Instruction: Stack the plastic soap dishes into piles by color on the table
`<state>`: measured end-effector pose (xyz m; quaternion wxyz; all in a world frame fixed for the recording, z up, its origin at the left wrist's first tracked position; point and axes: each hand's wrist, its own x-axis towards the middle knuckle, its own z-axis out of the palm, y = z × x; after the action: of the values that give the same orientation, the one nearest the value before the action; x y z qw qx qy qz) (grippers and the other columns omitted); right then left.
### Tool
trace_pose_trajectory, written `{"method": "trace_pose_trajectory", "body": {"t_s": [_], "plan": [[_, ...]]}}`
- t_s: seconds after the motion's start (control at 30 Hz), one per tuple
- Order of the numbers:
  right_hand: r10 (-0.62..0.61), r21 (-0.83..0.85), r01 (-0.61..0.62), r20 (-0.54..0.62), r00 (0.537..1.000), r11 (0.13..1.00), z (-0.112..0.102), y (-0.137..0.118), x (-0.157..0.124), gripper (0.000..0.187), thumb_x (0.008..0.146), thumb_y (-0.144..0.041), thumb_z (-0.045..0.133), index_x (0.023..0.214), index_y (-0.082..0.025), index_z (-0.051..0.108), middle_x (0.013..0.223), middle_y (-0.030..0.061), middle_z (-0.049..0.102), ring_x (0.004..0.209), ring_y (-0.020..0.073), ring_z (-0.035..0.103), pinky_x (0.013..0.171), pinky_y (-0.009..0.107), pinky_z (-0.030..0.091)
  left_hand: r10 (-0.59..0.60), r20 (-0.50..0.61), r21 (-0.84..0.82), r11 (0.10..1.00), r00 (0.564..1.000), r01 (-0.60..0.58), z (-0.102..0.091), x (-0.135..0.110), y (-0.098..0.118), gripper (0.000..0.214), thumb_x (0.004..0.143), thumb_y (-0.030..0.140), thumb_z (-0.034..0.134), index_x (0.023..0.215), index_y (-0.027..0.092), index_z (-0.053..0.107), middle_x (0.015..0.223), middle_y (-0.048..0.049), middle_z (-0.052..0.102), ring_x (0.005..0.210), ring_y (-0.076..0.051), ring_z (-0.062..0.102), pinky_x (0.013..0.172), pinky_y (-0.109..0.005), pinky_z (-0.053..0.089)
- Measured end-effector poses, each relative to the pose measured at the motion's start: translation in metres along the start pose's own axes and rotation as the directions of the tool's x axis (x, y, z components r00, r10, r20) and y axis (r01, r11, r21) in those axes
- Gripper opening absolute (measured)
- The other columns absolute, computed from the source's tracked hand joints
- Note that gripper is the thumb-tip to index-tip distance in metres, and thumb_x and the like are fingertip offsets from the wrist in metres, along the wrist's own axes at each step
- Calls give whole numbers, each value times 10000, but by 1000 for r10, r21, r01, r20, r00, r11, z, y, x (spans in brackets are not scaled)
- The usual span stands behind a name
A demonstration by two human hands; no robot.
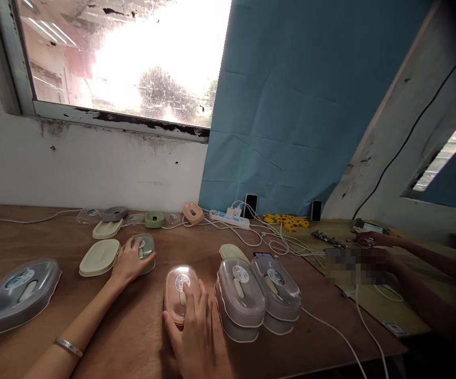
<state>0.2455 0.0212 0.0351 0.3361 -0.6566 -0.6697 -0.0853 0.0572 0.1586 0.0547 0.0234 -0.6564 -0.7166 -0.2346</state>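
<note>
My left hand (130,261) reaches forward and rests on a green oval box with a clear lid (144,248). A cream lid (99,257) lies just left of it. Nearer to me, my right hand (193,328) presses on a pink oval box with a clear lid (180,290), fingers over its near half. Right of the pink box stand two stacks of grey lidded boxes (257,297). A larger grey lidded box (19,295) sits at the far left.
Along the wall lie more boxes and lids (111,221), a white power strip (228,218) with cables, two phones (250,205) and a yellow item (289,221). Another person's arms (405,263) work at the right. White cables (330,329) trail over the wooden table (125,331).
</note>
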Motion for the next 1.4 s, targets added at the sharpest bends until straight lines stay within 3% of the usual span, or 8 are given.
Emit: {"method": "trace_pose_trajectory", "body": {"t_s": [0.27,0.4,0.57,0.7,0.93,1.07,1.23,1.4], "plan": [[7,-9,-7,27,1000,1000,-1,1,2,496,794,-429,604,1246,-236,543,1366,121,465,1197,324,495,972,472,419,-41,67,36,999,997,39,-5,0,6,709,769,609,415,1313,156,469,1438,-162,355,1183,-377,463,939,-500,402],[-23,-1,23,22,1000,1000,1,6,-4,578,785,-520,584,1288,-247,506,1393,108,447,1231,325,466,982,476,416,-24,88,65,998,996,18,-7,-7,8,715,775,609,406,1319,149,459,1424,-170,375,1180,-372,471,943,-498,401],[-170,-28,172,76,982,985,-3,11,-2,710,788,-530,565,1406,-240,372,1467,72,336,1319,333,354,1030,496,365,45,193,130,989,980,-71,-11,-15,7,810,743,607,450,1384,118,363,1516,-170,218,1338,-412,262,976,-623,322],[-322,-7,327,149,935,945,-5,16,5,655,812,-438,561,1414,-376,310,1476,18,315,1322,299,359,985,449,417,135,295,184,963,946,-195,-20,-18,8,814,737,530,502,1403,99,323,1520,-167,190,1403,-363,114,1015,-699,171],[-283,-21,285,85,955,958,11,21,-4,768,697,-332,689,1378,-431,349,1470,-5,327,1334,306,338,1004,451,394,213,344,76,964,915,-254,-31,-28,8,723,746,492,576,1403,371,301,1526,-82,202,1396,-365,126,1024,-618,260],[-291,-30,295,96,952,955,13,29,-8,804,684,-313,723,1381,-433,341,1468,-6,335,1341,290,329,1041,443,359,293,300,60,944,908,-325,-31,-45,3,702,766,551,550,1399,380,301,1501,-47,281,1374,-391,196,1032,-576,299],[-296,2,298,107,949,955,10,37,-9,745,717,-343,686,1381,-413,355,1471,-15,336,1355,315,293,1051,495,333,414,130,54,904,901,-424,-28,-79,-11,637,771,580,542,1361,418,366,1435,-21,421,1313,-357,359,984,-497,419],[-253,23,252,86,964,968,8,37,-14,723,701,-330,669,1362,-421,390,1483,-55,302,1383,368,176,1061,554,305,420,28,11,907,907,-421,-18,-105,-19,584,781,573,531,1334,426,414,1404,-13,465,1321,-341,349,951,-481,470]]}}
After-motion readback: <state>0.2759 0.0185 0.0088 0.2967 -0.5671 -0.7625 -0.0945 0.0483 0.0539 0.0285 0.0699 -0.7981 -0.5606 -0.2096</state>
